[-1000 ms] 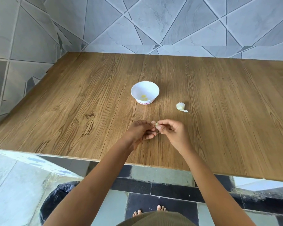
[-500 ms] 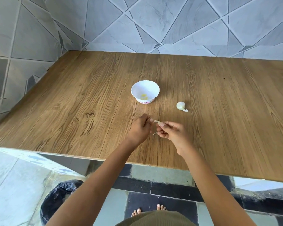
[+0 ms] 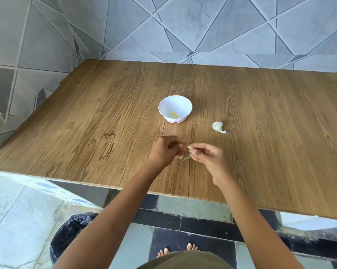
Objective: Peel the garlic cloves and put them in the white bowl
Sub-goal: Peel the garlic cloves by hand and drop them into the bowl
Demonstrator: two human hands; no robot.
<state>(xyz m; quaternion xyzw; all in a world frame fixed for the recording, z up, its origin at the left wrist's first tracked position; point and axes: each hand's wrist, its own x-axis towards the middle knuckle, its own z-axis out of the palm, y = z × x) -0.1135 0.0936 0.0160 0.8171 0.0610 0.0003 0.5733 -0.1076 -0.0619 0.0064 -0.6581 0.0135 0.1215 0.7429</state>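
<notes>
Pinching 1 small garlic clove [image 3: 189, 147] in the right hand's [image 3: 208, 158] fingertip grip, just above the table [image 3: 105, 123]; tugging loose skin [image 3: 183, 157] with the curled left hand [image 3: 163, 152] just beside. Judged nearly peeled. Further out, already lying in the white bowl [image 3: 164, 111]: a few yellowish peeled cloves [image 3: 173, 114]. Waiting near its right, still to peel: 1 unpeeled garlic piece [image 3: 218, 126]

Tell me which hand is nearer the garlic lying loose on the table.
Right. The right hand, pinching a clove, sits just on the person's side of the garlic; the left hand is farther left, before the bowl.
</notes>
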